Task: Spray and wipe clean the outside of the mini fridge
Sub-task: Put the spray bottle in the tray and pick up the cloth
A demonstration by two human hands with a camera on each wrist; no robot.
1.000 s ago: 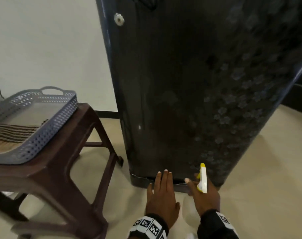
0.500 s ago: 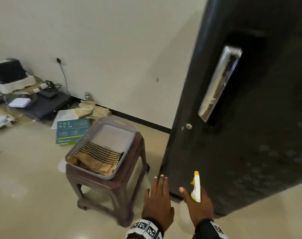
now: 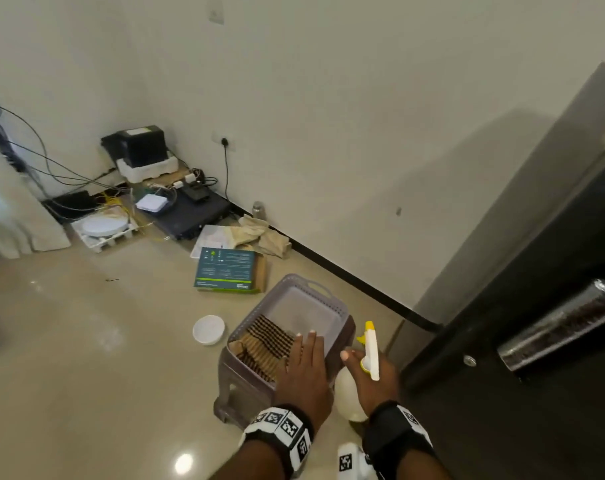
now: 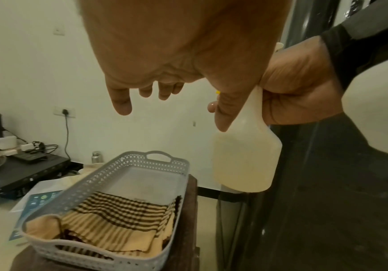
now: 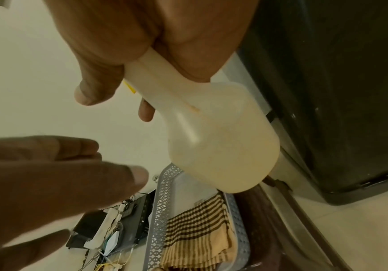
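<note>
Round white plastic lid (image 3: 208, 329) flat on shiny beige floor (image 3: 86, 341). Teal and green cardboard box (image 3: 226, 270) near wall. Crumpled tan cloths (image 3: 259, 233) beside small steel bottle (image 3: 258, 210). Black boxes and tangled wires (image 3: 138, 188) in corner.

- No readable text, brand or no. in any view.
- Teal box (image 3: 227, 270) on floor: white print lines + small icons on top face, logo-like mark on its near edge, all too small/blurred to read.
- Wrist bands (image 3: 284, 427): black/white square marker patterns, no letters or digits.
- Spray bottle (image 4: 244, 159): plain, no label seen.
- Fridge (image 3: 536, 306): no badge or sticker legible.
</note>
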